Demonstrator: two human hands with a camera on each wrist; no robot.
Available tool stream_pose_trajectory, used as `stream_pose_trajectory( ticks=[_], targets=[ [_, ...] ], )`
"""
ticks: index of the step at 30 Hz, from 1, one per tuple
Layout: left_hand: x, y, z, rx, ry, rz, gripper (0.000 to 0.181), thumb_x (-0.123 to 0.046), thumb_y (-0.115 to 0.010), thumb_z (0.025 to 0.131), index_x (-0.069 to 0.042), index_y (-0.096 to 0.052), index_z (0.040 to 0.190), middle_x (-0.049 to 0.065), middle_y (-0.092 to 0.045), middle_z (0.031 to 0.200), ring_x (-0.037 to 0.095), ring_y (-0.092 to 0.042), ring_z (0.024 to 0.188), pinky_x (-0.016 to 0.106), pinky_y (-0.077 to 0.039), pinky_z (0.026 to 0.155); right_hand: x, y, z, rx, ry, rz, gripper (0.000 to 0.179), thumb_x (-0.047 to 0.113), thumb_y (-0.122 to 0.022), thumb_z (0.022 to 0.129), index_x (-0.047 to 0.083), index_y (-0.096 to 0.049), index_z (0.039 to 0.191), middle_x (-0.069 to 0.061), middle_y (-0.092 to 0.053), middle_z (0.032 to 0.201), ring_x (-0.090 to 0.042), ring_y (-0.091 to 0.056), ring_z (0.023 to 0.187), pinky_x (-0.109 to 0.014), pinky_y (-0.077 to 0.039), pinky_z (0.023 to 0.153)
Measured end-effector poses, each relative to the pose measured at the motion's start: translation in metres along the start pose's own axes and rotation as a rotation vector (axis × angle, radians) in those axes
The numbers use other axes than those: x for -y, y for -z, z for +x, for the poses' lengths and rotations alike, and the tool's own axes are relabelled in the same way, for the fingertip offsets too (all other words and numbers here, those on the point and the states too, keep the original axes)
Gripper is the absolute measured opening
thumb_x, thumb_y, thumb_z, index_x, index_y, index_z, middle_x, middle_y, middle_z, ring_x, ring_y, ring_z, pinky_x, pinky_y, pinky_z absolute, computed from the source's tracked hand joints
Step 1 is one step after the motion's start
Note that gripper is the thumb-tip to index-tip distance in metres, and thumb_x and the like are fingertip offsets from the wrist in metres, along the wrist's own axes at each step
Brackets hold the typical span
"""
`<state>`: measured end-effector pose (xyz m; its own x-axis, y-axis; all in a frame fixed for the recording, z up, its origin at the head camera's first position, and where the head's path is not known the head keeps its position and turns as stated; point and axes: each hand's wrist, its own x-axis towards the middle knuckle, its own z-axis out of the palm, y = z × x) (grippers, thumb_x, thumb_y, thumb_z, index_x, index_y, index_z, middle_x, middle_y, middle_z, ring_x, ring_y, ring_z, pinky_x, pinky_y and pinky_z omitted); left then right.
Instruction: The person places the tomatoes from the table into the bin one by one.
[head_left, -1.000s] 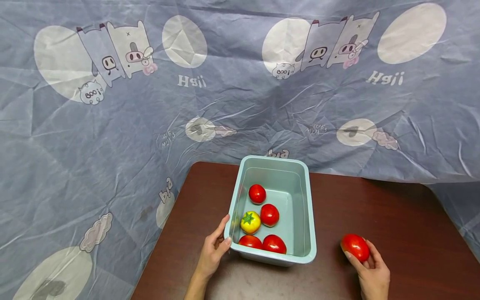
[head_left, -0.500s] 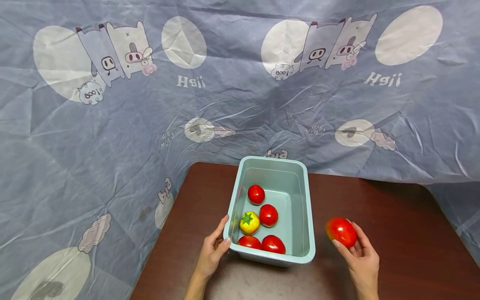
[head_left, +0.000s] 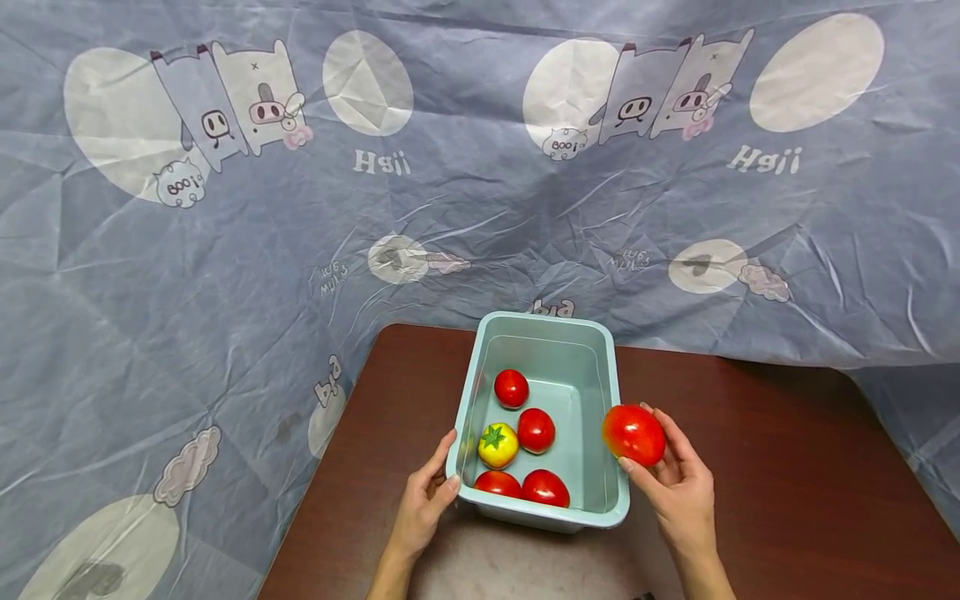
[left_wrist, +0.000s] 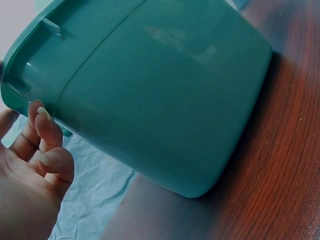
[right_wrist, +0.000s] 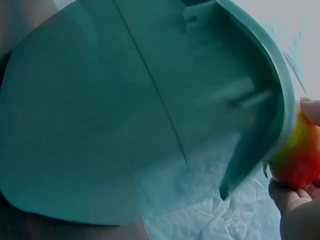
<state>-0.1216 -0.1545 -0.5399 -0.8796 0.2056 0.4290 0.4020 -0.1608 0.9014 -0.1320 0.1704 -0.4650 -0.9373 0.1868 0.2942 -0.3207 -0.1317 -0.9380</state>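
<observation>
My right hand [head_left: 684,492] grips an oval red fruit [head_left: 634,434] between thumb and fingers. Shaped like a mango, it shows a yellow-green end in the right wrist view, where the plastic bin [right_wrist: 100,110] hides part of it. In the head view it overlaps the bin's right rim. On the other side, my left hand [head_left: 422,505] pinches the rim of the light green bin [head_left: 618,500] near its front left corner. Inside lie two round red fruits, one of them a tomato-like fruit [head_left: 536,430], a yellow fruit [head_left: 498,446] with a green star-shaped top, and two larger red fruits [head_left: 546,488] in front.
The bin stands on a dark brown wooden table [head_left: 787,467]. A grey-blue printed cloth [head_left: 480,208] hangs behind and to the left, along the table's edges. A small dark object [head_left: 643,597] shows at the bottom edge of the head view.
My right hand has carried the oval red fruit leftward and away from me, from over the table on the right to the bin's right rim. My left hand keeps its hold on the bin.
</observation>
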Motion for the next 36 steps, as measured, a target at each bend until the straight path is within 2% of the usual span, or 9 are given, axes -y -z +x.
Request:
stream_pose_trajectory(
  ticks=[5, 11, 16, 21, 24, 27, 30, 32, 36],
  targets=[
    [0.000, -0.002, 0.001, 0.012, 0.005, 0.004, 0.058, 0.011, -0.042, 0.088, 0.002, -0.027, 0.143, 0.014, -0.052, 0.114, 0.014, -0.055, 0.078, 0.022, -0.045, 0.054, -0.003, -0.005, 0.000, 0.071, 0.093, -0.001, 0.082, -0.028, -0.064, 0.064, -0.003, -0.038, 0.137, -0.028, -0.037, 0.138, -0.029, -0.040, 0.128, -0.025, -0.039, 0.096],
    [-0.006, -0.003, 0.003, 0.009, 0.002, 0.019, 0.057, 0.013, -0.042, 0.086, 0.004, -0.028, 0.141, 0.015, -0.054, 0.114, 0.011, -0.057, 0.078, 0.023, -0.046, 0.053, -0.008, -0.001, 0.000, 0.127, 0.212, 0.068, 0.081, -0.033, -0.061, 0.061, -0.012, -0.034, 0.135, -0.038, -0.032, 0.136, -0.036, -0.036, 0.130, -0.030, -0.036, 0.100],
    [0.000, -0.001, 0.003, 0.002, 0.002, 0.023, 0.058, 0.012, -0.042, 0.087, 0.002, -0.029, 0.142, 0.014, -0.053, 0.119, 0.011, -0.058, 0.080, 0.023, -0.047, 0.053, -0.010, 0.003, -0.002, 0.134, 0.217, 0.100, 0.080, -0.034, -0.060, 0.060, -0.017, -0.031, 0.134, -0.040, -0.030, 0.135, -0.038, -0.034, 0.129, -0.031, -0.035, 0.101],
    [-0.004, -0.002, 0.003, 0.004, 0.004, 0.013, 0.057, 0.012, -0.042, 0.087, 0.002, -0.029, 0.142, 0.014, -0.054, 0.112, 0.010, -0.057, 0.079, 0.023, -0.047, 0.054, -0.011, 0.006, -0.004, 0.088, 0.133, 0.067, 0.076, -0.031, -0.060, 0.064, -0.014, -0.034, 0.134, -0.037, -0.032, 0.136, -0.039, -0.035, 0.129, -0.031, -0.035, 0.101],
    [-0.019, -0.004, 0.005, 0.009, -0.015, 0.094, 0.056, 0.011, -0.042, 0.087, 0.006, -0.029, 0.141, 0.015, -0.055, 0.104, 0.009, -0.056, 0.076, 0.024, -0.047, 0.054, -0.010, 0.006, -0.004, 0.052, 0.104, -0.049, 0.067, -0.024, -0.060, 0.071, -0.008, -0.041, 0.133, -0.030, -0.039, 0.136, -0.033, -0.040, 0.127, -0.028, -0.036, 0.101],
    [-0.036, -0.007, 0.007, -0.008, -0.041, 0.281, 0.055, 0.007, -0.046, 0.087, 0.006, -0.031, 0.140, 0.008, -0.056, 0.088, 0.001, -0.050, 0.064, 0.020, -0.044, 0.049, -0.001, 0.002, -0.001, 0.036, 0.119, -0.250, 0.056, -0.015, -0.060, 0.078, -0.005, -0.045, 0.131, -0.023, -0.046, 0.134, -0.026, -0.046, 0.125, -0.022, -0.039, 0.099],
    [-0.047, -0.008, 0.009, -0.065, -0.080, 0.459, 0.055, 0.004, -0.049, 0.085, 0.001, -0.035, 0.139, -0.001, -0.050, 0.074, -0.004, -0.040, 0.056, 0.013, -0.037, 0.047, 0.000, 0.004, 0.006, 0.035, 0.166, -0.437, 0.051, -0.008, -0.061, 0.081, -0.003, -0.049, 0.130, -0.019, -0.049, 0.132, -0.020, -0.049, 0.122, -0.015, -0.040, 0.094],
    [-0.046, -0.006, 0.012, -0.133, -0.132, 0.541, 0.054, 0.006, -0.049, 0.084, 0.000, -0.040, 0.137, -0.003, -0.045, 0.069, -0.004, -0.036, 0.054, 0.011, -0.033, 0.047, -0.005, 0.009, 0.014, 0.031, 0.195, -0.525, 0.051, -0.004, -0.064, 0.081, 0.001, -0.050, 0.130, -0.016, -0.051, 0.132, -0.015, -0.049, 0.123, -0.011, -0.039, 0.094],
    [-0.034, 0.005, 0.021, -0.242, -0.195, 0.641, 0.046, 0.005, -0.049, 0.086, -0.006, -0.050, 0.130, -0.005, -0.049, 0.071, -0.001, -0.042, 0.059, 0.010, -0.035, 0.052, -0.018, 0.023, 0.030, 0.012, 0.231, -0.730, 0.054, 0.012, -0.070, 0.080, 0.016, -0.053, 0.131, -0.005, -0.052, 0.133, -0.004, -0.045, 0.123, -0.003, -0.030, 0.094]
  ],
)
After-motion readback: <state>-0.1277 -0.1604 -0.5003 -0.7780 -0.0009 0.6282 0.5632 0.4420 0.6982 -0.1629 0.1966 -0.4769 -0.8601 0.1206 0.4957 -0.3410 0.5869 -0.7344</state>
